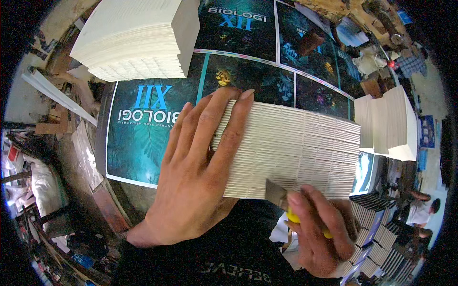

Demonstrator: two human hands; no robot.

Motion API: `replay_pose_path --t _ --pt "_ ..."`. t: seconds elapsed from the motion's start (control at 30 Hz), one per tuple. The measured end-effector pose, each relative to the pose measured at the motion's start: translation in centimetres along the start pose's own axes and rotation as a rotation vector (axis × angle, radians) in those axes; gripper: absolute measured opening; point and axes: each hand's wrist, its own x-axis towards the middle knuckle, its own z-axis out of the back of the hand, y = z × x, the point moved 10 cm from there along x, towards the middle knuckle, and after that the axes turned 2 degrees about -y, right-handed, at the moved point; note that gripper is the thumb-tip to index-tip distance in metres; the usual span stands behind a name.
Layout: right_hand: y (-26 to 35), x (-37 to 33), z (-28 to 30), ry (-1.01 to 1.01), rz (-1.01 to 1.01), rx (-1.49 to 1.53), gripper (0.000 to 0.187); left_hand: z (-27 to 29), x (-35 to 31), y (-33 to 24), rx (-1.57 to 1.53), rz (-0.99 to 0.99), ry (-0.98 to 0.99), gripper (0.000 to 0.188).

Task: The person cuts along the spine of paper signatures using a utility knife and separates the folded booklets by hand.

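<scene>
A stack of cream book blocks (296, 143) lies in front of me, its ridged spine side facing up. My left hand (195, 162) grips the left end of this stack. Its index finger stretches across the ridges and the other fingers run down beside the end, while the thumb is mostly hidden below. Closed around the yellow handle of a knife (276, 192), my right hand (322, 233) is at the near edge of the stack. The knife's broad grey blade points up and left over the spines; whether it touches them I cannot tell.
Printed dark teal cover sheets (152, 128) spread beneath and beyond the stack. A tall paper stack (133, 43) stands at the far left, with more book blocks (389, 124) at the right. Several bundles (377, 238) sit lower right, near another person (420, 212).
</scene>
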Motion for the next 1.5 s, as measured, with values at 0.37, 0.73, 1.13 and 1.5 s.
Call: replay_pose_path --t 0.37,0.73,1.13,1.5 --pt "0.1 0.5 1.8 0.019 -0.026 -0.093 0.041 0.4 1.5 -1.8 -0.073 -0.033 -0.04 0.091" --pt "-0.5 0.4 0.5 -0.083 -0.06 -0.184 0.042 0.4 0.7 -1.3 -0.045 -0.008 -0.01 0.096" --pt "-1.3 1.2 1.1 0.086 -0.07 0.006 0.043 0.3 0.7 -1.1 -0.025 -0.001 0.008 0.096" --pt "-0.7 0.8 0.4 0.012 -0.083 -0.109 0.047 0.4 1.1 -1.5 -0.032 -0.018 0.009 0.1"
